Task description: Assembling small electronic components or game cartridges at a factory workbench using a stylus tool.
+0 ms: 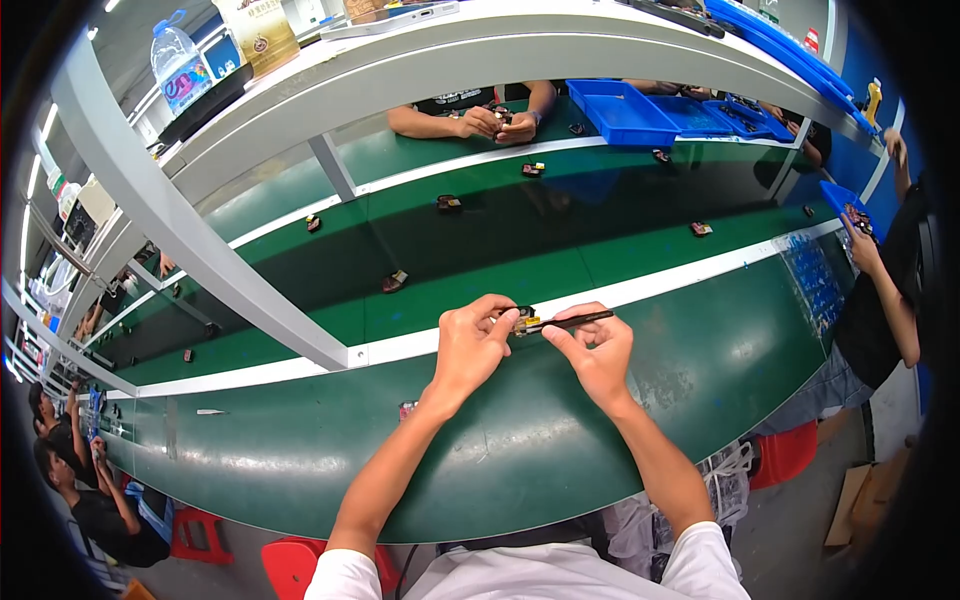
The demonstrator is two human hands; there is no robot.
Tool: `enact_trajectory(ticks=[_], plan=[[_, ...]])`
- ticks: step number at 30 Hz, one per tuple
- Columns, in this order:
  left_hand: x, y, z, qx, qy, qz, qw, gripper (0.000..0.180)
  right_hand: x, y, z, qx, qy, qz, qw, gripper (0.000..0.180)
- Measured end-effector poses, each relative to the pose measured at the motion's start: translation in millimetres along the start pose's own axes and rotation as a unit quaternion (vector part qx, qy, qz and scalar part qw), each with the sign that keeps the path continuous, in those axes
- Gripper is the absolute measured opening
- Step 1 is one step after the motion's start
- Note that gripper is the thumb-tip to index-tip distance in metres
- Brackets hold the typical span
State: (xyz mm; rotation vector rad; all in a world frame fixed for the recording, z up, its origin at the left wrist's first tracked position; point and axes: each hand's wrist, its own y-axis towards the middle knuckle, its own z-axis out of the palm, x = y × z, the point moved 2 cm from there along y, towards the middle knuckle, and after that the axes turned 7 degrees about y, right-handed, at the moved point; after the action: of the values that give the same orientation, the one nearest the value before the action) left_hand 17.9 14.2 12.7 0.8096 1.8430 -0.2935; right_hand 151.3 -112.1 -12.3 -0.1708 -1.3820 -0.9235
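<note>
Both hands meet above the green tabletop [520, 440], just near of the white strip that borders the conveyor belt [480, 250]. The left hand [470, 345] is pinched shut on a small black-and-yellow part [524, 319], held at the fingertips. The right hand [597, 352] is clamped on a thin dark tool [575, 320], whose tip touches the part from the right. Similar small parts lie scattered along the belt beyond, one [394, 282] to the far left of the hands. Across the belt, another person's hands [495, 122] hold a part, with a blue tray [627, 112] to their right.
</note>
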Motion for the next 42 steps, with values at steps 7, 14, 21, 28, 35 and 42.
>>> enact_trajectory(ticks=[7, 14, 21, 28, 35, 42], plan=[[-1.0, -0.6, -0.2, -0.007, 0.000, 0.006, 1.000, 0.015, -1.8, 0.0, -1.2, -0.016, -0.049, -0.046, 0.998, 0.012], [-3.4, -2.6, 0.8, 0.008, -0.005, -0.006, 1.000, 0.015, -1.2, -0.5, -0.7, -0.006, -0.088, -0.059, 0.994, 0.012], [-3.5, -4.1, 2.1, 0.019, 0.005, 0.007, 1.000, 0.016, -3.1, 1.3, -1.1, -0.014, -0.006, -0.011, 1.000, 0.016], [-2.7, -4.6, 2.5, 0.027, 0.030, 0.019, 0.999, 0.016, -6.5, 0.1, -0.3, -0.005, -0.016, 0.008, 1.000, 0.017], [-7.5, -5.0, 3.5, 0.029, 0.005, 0.004, 1.000, 0.017, -3.0, 3.8, -1.9, -0.010, 0.097, 0.063, 0.993, 0.014], [-6.3, -4.4, 3.5, 0.032, -0.053, -0.014, 0.998, 0.017, 12.2, 9.1, -5.1, -0.001, 0.072, 0.194, 0.978, 0.015]])
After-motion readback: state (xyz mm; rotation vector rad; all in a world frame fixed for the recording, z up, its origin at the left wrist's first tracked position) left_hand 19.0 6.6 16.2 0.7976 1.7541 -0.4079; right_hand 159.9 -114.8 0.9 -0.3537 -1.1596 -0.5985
